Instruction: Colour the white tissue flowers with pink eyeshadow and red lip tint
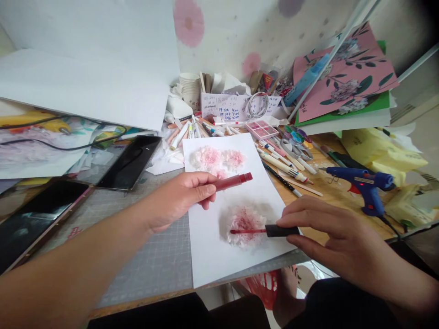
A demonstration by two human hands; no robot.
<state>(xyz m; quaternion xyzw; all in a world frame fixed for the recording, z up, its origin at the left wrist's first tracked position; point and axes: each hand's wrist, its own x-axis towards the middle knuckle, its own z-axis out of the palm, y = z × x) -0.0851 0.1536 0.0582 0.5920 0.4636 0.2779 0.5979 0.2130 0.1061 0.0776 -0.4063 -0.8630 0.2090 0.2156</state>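
My left hand (197,189) pinches a lip gloss tube (231,183), its uncapped neck pointing right over the white paper sheet (209,256). Between the fingers of my right hand (325,228) is the black cap of the lip gloss wand (281,231). The wand's red tip lies over the nearer paper flower (247,219), which is ruffled, white at the rim and dark pink inside; whether the tip touches it I cannot tell. Higher on the sheet sit paler pink flowers (207,157), one partly hidden behind my left hand.
A blue glue gun (366,183) with a cord stands on the right. Two phones (128,162) lie on the left over a grey cutting mat (144,256). Pens, scissors (297,150) and a pink palette (262,130) crowd the back. A pink flower picture (350,77) leans back right.
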